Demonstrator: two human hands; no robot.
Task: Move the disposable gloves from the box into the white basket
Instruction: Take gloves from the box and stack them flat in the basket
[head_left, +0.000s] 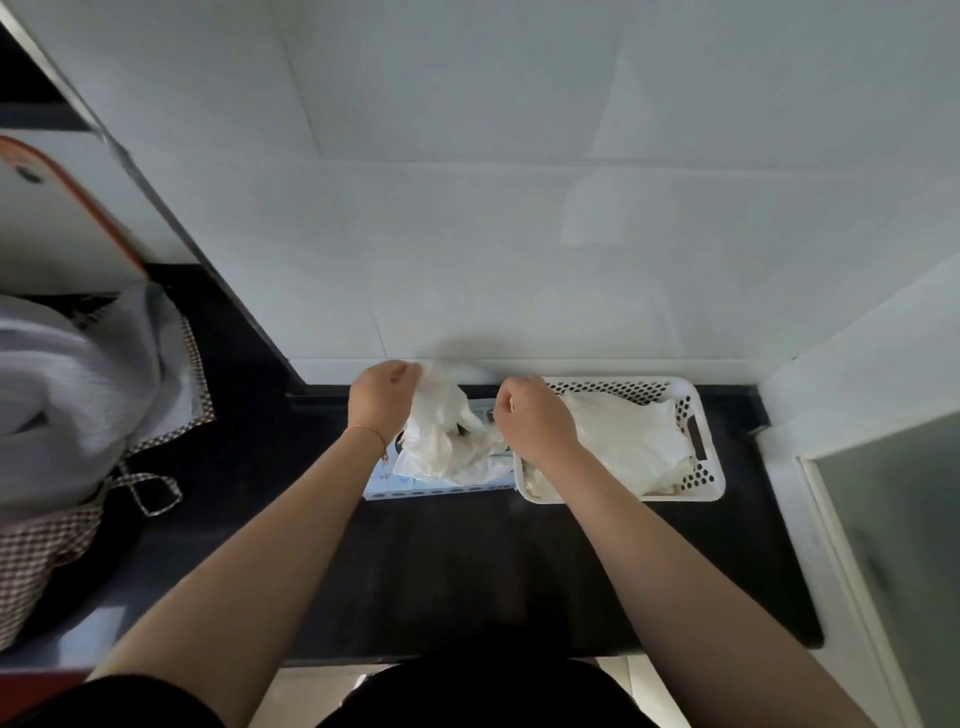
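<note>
Here, a dark worktop (467, 561) runs along a pale tiled wall (493, 234), seen from above; at its left end sits a checked cloth bag (47, 545) holding folded white fabric; two bare forearms reach forward from the bottom edge. At the back right stands the white basket (711, 467), perforated, its long side running towards the wall, with a heap of thin gloves already lying inside; touching its left side is the box (415, 486), pale blue and white. A crumpled bunch of clear gloves (441, 441) rises out of the box; the left hand (382, 397) pinches the bunch's top with curled fingers; the right hand (532, 421) is curled too, at the bunch's right edge and partly over the basket's left rim, though whether it actually grips plastic cannot be told. The basket lies directly right of the bunch; the right hand is nearer it, so the carry looks like a short sideways move.
</note>
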